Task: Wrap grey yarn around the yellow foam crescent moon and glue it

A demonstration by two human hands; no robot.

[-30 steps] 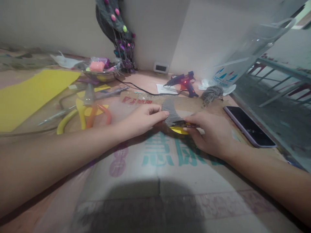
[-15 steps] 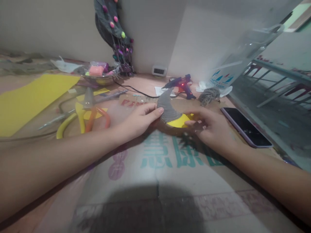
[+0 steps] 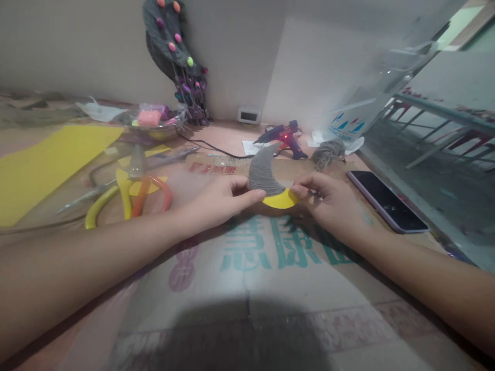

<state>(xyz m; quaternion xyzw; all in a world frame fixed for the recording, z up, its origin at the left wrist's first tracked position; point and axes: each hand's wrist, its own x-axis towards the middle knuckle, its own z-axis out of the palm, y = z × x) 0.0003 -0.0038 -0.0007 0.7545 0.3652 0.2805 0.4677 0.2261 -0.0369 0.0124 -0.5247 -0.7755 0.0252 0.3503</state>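
Observation:
A crescent-shaped cutout (image 3: pixel 265 175), wrapped in grey twine over most of its length and bare yellow at its lower tip, stands tilted up off a sheet of printed cardboard (image 3: pixel 247 268). My left hand (image 3: pixel 218 198) pinches its inner edge with thumb and fingers closed. My right hand (image 3: pixel 328 203) is closed on the yellow tip, with a thin strand of twine showing at the fingers.
A blue hot glue gun (image 3: pixel 280 136) with a red light lies behind the crescent, a ball of twine (image 3: pixel 328 152) beside it. A phone (image 3: pixel 386 201) lies at the right. Pliers with yellow and orange handles (image 3: pixel 131 190), a yellow sheet (image 3: pixel 46 165) and a bowl (image 3: pixel 154 126) are at the left.
The crescent has been lifted from lying flat on the cardboard to a tilted upright pose. Both hands rose a little with it, and more of the yellow tip shows.

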